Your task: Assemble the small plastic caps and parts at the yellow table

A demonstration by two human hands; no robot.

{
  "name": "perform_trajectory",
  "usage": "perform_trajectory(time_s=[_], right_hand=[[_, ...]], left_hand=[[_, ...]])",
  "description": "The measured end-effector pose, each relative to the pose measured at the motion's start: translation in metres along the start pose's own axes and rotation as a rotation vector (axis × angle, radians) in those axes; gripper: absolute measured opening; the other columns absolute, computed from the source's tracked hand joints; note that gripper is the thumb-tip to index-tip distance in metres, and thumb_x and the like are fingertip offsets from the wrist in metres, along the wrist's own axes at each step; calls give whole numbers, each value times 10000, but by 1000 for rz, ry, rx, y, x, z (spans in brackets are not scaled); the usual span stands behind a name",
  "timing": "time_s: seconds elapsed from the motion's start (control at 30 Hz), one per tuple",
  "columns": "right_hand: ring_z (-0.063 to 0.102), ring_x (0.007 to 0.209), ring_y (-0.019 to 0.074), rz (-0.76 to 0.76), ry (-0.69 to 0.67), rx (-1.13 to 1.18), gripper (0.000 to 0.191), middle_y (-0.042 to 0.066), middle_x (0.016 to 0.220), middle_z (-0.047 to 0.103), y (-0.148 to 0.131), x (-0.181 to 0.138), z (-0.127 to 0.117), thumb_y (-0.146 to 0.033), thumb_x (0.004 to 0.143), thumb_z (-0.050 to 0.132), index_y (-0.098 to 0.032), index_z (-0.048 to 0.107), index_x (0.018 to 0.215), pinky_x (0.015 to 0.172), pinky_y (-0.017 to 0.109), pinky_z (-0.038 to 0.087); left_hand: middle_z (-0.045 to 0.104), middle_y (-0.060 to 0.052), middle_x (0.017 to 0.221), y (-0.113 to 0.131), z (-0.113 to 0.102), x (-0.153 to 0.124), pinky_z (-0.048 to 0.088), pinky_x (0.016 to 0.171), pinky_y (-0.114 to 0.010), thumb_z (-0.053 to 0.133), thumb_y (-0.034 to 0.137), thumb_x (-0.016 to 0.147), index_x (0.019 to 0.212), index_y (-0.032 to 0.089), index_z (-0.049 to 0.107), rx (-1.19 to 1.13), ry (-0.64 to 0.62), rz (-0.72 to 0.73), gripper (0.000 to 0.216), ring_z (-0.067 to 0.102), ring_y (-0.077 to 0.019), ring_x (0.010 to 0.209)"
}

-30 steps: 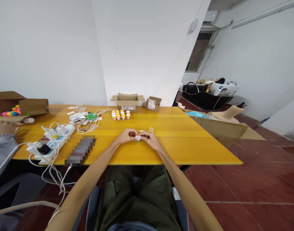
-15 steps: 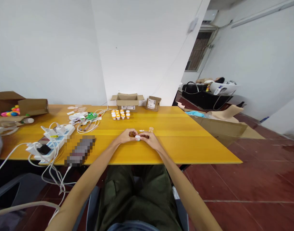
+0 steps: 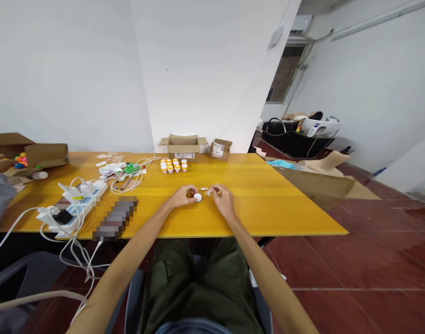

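A single camera, worn on the person's head, looks forward and down over the worktop (image 3: 268,204). Its view is wide: the lap (image 3: 198,287) lies close, along the bottom edge, while the left grip (image 3: 182,197) and right grip (image 3: 223,199) sit farther off, just below mid-frame. Beyond them it faces a white wall (image 3: 198,69), and its right side takes in red floor (image 3: 354,269).
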State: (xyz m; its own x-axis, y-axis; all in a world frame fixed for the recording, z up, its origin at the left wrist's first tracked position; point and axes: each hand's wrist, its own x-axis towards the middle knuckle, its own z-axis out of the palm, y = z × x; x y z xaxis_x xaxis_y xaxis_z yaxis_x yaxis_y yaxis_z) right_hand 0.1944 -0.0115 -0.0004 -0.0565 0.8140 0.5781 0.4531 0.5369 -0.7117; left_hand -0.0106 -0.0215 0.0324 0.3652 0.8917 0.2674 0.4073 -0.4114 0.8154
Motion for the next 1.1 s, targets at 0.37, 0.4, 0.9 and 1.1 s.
perform_trajectory(time_s=[0.37, 0.4, 0.9, 1.1], right_hand=[[607, 876, 252, -139, -37, -403, 213, 96, 938, 681, 6, -4, 5, -240, 918, 494, -249, 704, 880, 807, 372, 480], [601, 889, 258, -147, -45, -433, 217, 104, 952, 674, 5, -5, 6, -242, 923, 493, -247, 708, 894, 813, 381, 474], [575, 983, 265, -272, -84, -593, 245, 115, 923, 672, 5, -6, 12, -210, 972, 460, -252, 691, 899, 802, 364, 455], [618, 903, 258, -197, -65, -507, 287, 111, 910, 689, -5, -7, 9, -266, 1004, 415, -237, 692, 929, 818, 365, 456]], left_hand=[[660, -16, 856, -4, -1, 1, 483, 819, -294, 753, 296, 689, 888, 186, 636, 9, 19, 24, 255, 591, -160, 813], [659, -18, 862, -4, -1, 1, 482, 820, -293, 756, 300, 686, 900, 185, 636, 6, 16, 24, 271, 589, -160, 815], [691, -35, 906, -2, -5, 1, 481, 842, -318, 691, 319, 773, 961, 190, 665, 54, 79, 29, 230, 619, -195, 885], [695, -25, 903, 2, -4, 2, 456, 799, -295, 639, 314, 805, 970, 196, 675, 71, 131, 25, 205, 612, -186, 870]])
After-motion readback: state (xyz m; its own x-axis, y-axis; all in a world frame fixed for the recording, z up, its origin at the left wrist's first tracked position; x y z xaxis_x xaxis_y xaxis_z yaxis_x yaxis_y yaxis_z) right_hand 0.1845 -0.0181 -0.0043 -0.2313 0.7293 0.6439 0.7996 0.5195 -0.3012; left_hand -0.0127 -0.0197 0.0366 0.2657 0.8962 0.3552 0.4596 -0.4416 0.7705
